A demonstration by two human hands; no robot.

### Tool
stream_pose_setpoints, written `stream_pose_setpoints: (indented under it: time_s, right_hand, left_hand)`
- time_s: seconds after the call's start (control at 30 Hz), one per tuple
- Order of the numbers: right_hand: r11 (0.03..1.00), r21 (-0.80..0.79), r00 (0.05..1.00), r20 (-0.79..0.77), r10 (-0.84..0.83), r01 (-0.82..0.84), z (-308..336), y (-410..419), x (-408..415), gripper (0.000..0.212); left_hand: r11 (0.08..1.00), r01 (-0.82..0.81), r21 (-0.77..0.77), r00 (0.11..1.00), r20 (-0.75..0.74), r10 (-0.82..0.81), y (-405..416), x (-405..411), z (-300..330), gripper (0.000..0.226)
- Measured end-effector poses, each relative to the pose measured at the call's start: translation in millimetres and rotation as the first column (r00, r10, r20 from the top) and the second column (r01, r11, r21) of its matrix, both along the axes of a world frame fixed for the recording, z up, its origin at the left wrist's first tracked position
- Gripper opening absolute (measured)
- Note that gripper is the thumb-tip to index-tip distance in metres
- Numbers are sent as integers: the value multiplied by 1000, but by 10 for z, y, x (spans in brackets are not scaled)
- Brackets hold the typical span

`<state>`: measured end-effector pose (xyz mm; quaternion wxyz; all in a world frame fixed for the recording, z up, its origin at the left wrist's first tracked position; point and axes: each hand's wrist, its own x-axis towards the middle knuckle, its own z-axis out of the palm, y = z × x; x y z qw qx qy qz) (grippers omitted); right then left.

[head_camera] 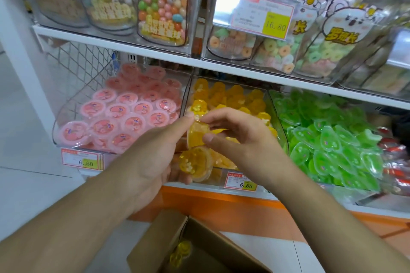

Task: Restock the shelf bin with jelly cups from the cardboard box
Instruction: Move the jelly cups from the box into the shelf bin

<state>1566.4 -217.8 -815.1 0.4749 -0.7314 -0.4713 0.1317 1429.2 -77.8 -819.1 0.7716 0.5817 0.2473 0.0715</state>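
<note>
At the centre of the frame both hands hold yellow jelly cups (197, 137) in front of the yellow bin (228, 97) on the lower shelf: the left hand (153, 157) grips a lower cup and touches the upper one, which the right hand (235, 135) pinches by its rim. The cups look light, small and slick, with thin film lids, so I judge the stiff rim the safest place to grip, while more lie in the cardboard box (199, 246) at the bottom of the frame. The price tag (240, 183) under the bin reads 6.60, and the candy bags (164, 6) on the upper shelf carry the brand 罗班长.
</note>
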Motion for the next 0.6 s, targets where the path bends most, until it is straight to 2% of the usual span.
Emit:
stream_pose_setpoints:
  time_s: [0.23,0.37,0.4,0.47,0.53,0.6]
  right_hand:
    - [999,32,999,-28,-30,31,-37,9,-22,26]
    - [978,138,976,-168,-135,159,23,44,2,23]
    - [971,142,972,-164,-168,192,29,60,28,23]
    - [963,104,968,-52,-244,248,11,108,94,25]
    - [956,28,944,155,-292,291,-43,173,152,27]
    - [953,-51,899,349,-265,300,-95,252,169,30]
  left_hand:
    - [999,46,-10,999,22,-46,-16,-36,10,49]
    - [999,45,-3,999,18,-45,64,-50,35,40]
    - [999,40,15,999,7,-40,102,-58,9,39]
    - [997,1,83,1000,-23,1,176,-83,-26,41]
    - [985,-48,165,997,-54,58,237,-110,-45,44]
    - [969,-72,237,993,-73,92,275,-135,-63,43]
